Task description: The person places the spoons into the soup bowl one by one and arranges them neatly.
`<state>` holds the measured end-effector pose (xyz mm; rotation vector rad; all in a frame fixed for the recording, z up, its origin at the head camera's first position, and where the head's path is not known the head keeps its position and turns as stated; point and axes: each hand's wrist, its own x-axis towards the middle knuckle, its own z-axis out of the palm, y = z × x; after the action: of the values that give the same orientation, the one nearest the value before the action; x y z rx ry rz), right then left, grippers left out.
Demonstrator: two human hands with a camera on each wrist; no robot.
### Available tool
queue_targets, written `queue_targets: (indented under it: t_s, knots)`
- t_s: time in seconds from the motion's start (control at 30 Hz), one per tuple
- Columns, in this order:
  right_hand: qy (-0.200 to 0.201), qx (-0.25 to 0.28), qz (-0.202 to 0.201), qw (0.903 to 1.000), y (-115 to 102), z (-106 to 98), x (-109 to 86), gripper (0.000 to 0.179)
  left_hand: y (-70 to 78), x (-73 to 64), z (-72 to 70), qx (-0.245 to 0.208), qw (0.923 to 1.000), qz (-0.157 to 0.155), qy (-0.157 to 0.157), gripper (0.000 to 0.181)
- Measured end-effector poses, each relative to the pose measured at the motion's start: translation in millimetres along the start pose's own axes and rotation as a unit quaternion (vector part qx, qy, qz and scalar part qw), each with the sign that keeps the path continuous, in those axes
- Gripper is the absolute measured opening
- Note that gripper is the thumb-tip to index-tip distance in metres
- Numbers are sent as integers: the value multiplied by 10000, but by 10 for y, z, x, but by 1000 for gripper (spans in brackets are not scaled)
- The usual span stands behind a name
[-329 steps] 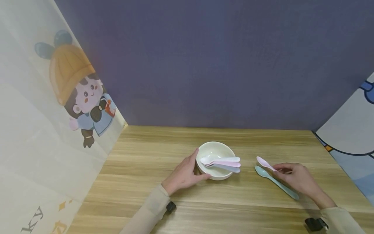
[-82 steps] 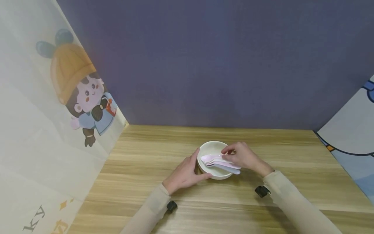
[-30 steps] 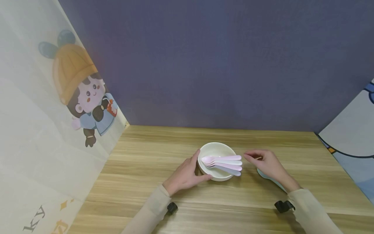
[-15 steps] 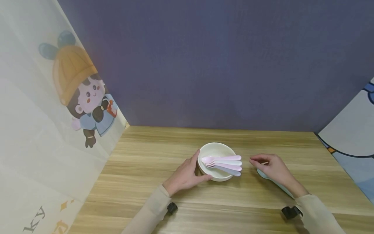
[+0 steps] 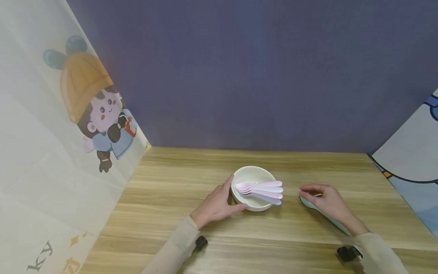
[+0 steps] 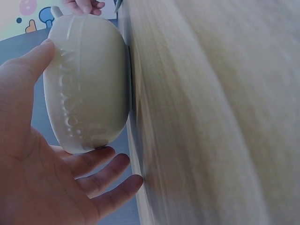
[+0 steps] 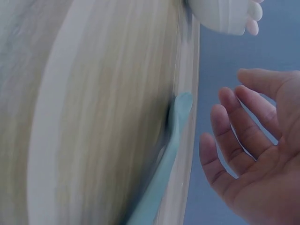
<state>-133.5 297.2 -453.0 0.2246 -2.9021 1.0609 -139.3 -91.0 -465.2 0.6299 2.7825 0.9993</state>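
My left hand (image 5: 217,203) holds the left side of a round white bowl (image 5: 251,174), thumb and fingers spread around it. In the left wrist view the thumb touches the rim of the bowl (image 6: 89,79) and fingers reach its lower side. Inside lie several spoons: an upper pink spoon (image 5: 268,184), a white one, another pink one and a grey-lavender spoon (image 5: 270,199). Their handles stick out past the right rim. Over a pale teal spoon (image 5: 335,222) on the table hovers my right hand (image 5: 328,201), fingers loosely bent, holding nothing. A gap separates it from the teal spoon (image 7: 167,161) in the right wrist view.
The wood-grain table (image 5: 164,182) ends against a dark blue back wall (image 5: 256,76). A white panel with a cartoon figure (image 5: 106,110) stands at the left, and another printed panel (image 5: 407,148) at the right.
The pink spoon that my right hand pinched above the table was laid in the bowl and let go. Since then that hand has moved right, over the teal spoon. My left hand stays on the bowl.
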Motion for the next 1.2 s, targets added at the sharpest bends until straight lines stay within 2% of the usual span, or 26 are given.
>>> queue_targets:
  t_s: [0.57, 0.77, 0.97, 1.2]
  knots:
    - [-39, 105, 273, 9996, 284, -127, -185, 34, 0, 12, -2, 61, 9999, 85, 28, 120]
    - [-80, -149, 486, 9987, 344, -167, -254, 36, -6, 14, 2, 24, 9999, 123, 36, 120]
    - [95, -412, 326, 9986, 385, -156, -313, 32, 1, 12, -7, 0, 9999, 138, 53, 120]
    - [314, -412, 156, 9985, 487, -124, -373, 25, 7, 8, -11, 4, 9999, 136, 43, 120]
